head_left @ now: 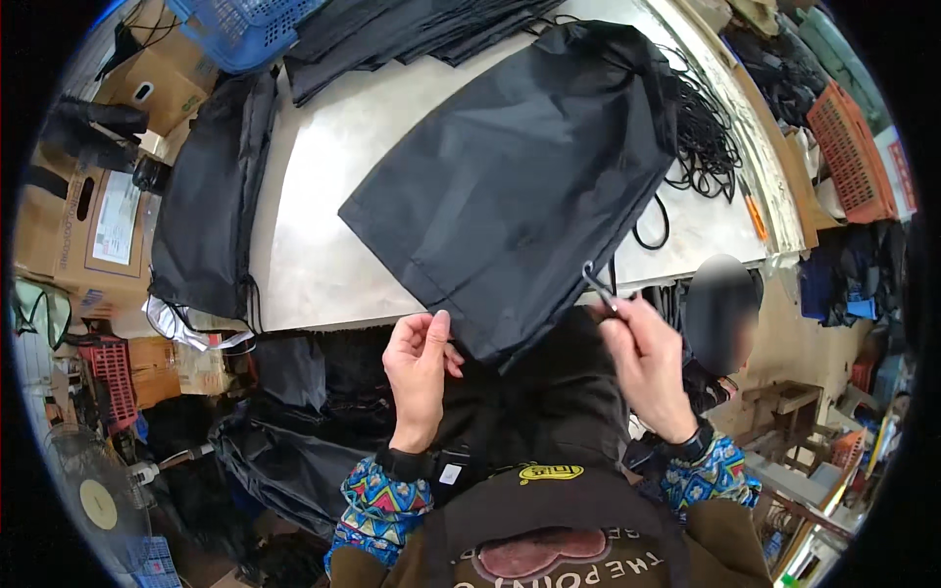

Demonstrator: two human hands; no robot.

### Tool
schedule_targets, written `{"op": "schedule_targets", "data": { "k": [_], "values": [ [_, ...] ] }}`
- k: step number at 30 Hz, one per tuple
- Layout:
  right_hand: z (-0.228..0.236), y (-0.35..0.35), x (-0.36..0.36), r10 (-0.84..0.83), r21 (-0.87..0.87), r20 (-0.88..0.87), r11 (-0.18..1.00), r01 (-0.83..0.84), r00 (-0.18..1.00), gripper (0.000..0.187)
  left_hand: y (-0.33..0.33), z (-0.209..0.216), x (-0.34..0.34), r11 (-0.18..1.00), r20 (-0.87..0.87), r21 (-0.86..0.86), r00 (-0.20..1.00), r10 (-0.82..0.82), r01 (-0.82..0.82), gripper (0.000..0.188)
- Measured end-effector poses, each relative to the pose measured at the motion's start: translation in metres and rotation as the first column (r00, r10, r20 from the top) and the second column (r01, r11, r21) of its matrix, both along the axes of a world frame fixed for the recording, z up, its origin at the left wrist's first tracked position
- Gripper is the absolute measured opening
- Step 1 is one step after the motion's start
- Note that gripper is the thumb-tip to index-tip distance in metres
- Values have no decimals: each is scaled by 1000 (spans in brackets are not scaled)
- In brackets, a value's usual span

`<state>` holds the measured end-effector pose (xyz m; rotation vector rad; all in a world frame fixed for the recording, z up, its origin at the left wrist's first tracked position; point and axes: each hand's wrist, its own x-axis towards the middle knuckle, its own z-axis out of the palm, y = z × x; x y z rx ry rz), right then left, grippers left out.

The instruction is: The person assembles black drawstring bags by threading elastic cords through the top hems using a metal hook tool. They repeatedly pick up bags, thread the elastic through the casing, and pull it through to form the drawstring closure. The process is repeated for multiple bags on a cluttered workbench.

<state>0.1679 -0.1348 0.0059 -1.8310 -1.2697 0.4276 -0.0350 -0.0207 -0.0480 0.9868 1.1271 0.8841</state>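
A black fabric bag [490, 186] lies across the white table, its lower corner hanging over the front edge towards my lap. My left hand [417, 372] is at the bag's lower left edge, fingers loosely curled and the thumb apart from them. No held thing shows in it. At the bag's right seam, my right hand [647, 358] pinches a slim metal tool with a looped end [592, 276]. A black cord [655, 230] curves out beside that seam. Whether the tool is joined to the cord is too small to tell.
A tangle of black cords [708, 137] and an orange-handled cutter [753, 214] lie at the table's right. Black bags [392, 39] are stacked at the back; another bag [211, 206] hangs at the left. A blue basket [240, 29] stands behind. A person [720, 318] is at the right.
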Motion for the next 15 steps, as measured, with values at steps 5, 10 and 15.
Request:
{"op": "schedule_targets", "data": {
  "k": [5, 10, 15],
  "values": [
    [-23, -17, -23, -13, -80, -155, 997, 1, 988, 19, -23, -4, 5, 993, 119, -75, 990, -77, 86, 15],
    [-34, -11, -38, 73, -112, -214, 989, -99, 974, 23, -37, 0, 18, 931, -116, 23, 926, -359, 364, 16],
    [-30, 1, -34, 23, 25, -227, 1000, -18, 974, 8, -32, 17, 34, 947, 163, -18, 936, -312, 320, 17]
  ]
}}
